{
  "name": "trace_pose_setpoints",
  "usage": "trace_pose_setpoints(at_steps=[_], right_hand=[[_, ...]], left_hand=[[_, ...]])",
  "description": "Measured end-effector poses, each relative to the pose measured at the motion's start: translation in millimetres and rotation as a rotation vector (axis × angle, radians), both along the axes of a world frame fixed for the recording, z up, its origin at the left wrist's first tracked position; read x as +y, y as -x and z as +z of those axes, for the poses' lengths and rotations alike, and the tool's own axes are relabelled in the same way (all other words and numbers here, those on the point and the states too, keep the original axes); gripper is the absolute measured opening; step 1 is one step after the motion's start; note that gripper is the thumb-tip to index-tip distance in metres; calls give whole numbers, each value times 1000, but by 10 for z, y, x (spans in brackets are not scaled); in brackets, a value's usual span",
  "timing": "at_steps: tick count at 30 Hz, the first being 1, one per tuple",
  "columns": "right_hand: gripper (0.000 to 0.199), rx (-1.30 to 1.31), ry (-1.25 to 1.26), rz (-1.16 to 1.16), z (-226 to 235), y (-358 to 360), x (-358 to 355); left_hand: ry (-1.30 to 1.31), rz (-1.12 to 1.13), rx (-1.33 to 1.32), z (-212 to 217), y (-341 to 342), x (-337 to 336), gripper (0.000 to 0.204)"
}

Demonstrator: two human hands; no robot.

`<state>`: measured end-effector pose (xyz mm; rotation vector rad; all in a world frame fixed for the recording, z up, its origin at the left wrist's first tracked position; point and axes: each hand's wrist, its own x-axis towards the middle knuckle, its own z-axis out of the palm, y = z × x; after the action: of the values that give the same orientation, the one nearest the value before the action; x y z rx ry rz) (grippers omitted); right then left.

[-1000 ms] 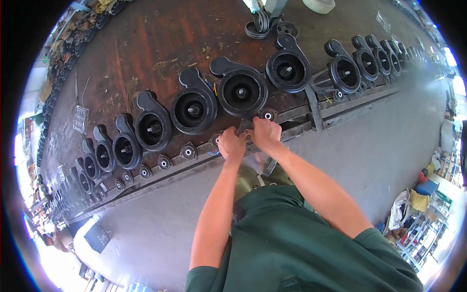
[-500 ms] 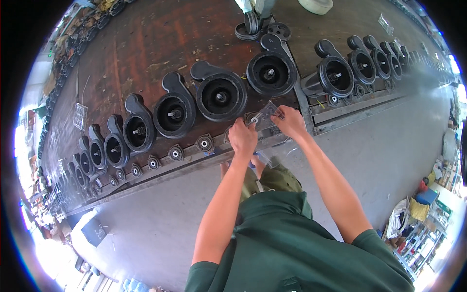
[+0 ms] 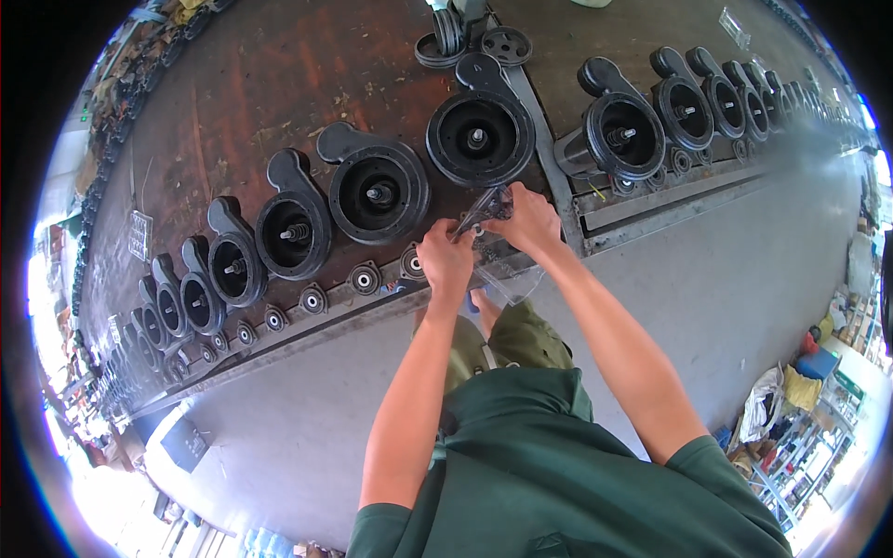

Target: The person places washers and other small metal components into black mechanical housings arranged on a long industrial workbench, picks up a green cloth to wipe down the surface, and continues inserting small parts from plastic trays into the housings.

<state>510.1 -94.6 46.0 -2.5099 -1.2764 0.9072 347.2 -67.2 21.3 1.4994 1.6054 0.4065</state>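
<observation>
My left hand (image 3: 446, 257) and my right hand (image 3: 527, 223) are close together at the bench's front edge. Both are closed on a piece of clear plastic packaging (image 3: 508, 279), which folds up between them and hangs below the fingers. Whether it is a bag or a thin tray is hard to make out. A small pale ring-shaped part (image 3: 478, 229) shows between the hands; I cannot tell if it is held. Just beyond them sits a black round motor housing (image 3: 479, 139) with an upright shaft in its middle. A flanged bearing cover (image 3: 410, 262) lies beside my left hand.
More black housings (image 3: 379, 193) stand in a row along the bench (image 3: 260, 84), with flanged covers (image 3: 365, 278) along its front edge. A metal strip (image 3: 544, 139) divides the bench. Pulleys (image 3: 507, 45) are stacked at the back. A clear celled tray (image 3: 140, 234) lies at left.
The clear plastic, flatter and more spread before, is now bunched between my hands. My right hand has turned inward and come closer to the left. The view has shifted slightly.
</observation>
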Motion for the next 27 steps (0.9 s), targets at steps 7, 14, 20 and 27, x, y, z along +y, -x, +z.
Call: trace_pose_setpoints(at_steps=[7, 14, 20, 27], right_hand=[[65, -72, 77, 51, 102, 139, 101], [59, -86, 13, 38, 37, 166, 57], [62, -54, 123, 42, 61, 135, 141], [74, 86, 265, 3, 124, 52, 257]], left_hand=[[-10, -29, 119, -21, -25, 27, 29], [11, -51, 170, 25, -38, 74, 37], [75, -22, 175, -45, -75, 122, 35], [144, -4, 19, -286, 87, 182, 34]])
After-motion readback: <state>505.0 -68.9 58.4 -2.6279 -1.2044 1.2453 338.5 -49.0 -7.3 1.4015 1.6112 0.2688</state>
